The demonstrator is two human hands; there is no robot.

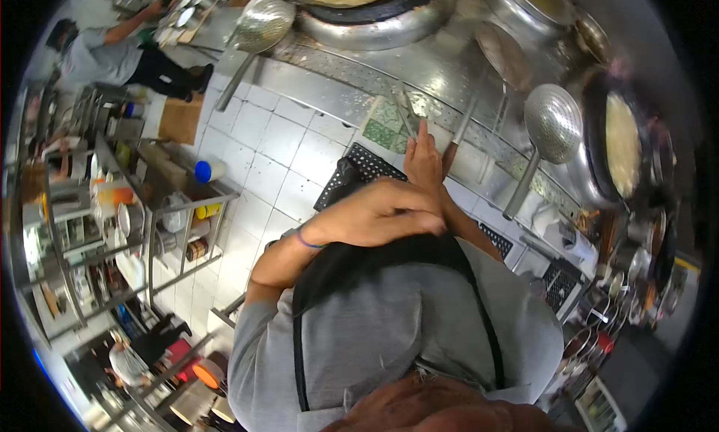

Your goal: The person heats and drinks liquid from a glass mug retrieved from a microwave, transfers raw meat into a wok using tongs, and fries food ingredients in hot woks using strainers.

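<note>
My right hand (424,161) reaches over the counter's front edge, its fingers round the near end of a thin metal utensil (407,108). That utensil lies over a green and white cloth (386,125); its far end is hard to make out. In front of my chest, nearer to me, is my left hand (378,211), with a band on the wrist. Its thumb is apart from the bent fingers and nothing shows in it. Just right of my right hand lies a long-handled ladle (500,56), and beyond it a perforated skimmer (553,123).
A second skimmer (264,26) rests at the counter's back left. Large pans with pale food stand at the top (374,38) and right (623,147). Metal racks (150,245) fill the left side. A person (105,56) stands at the upper left, others at the lower left.
</note>
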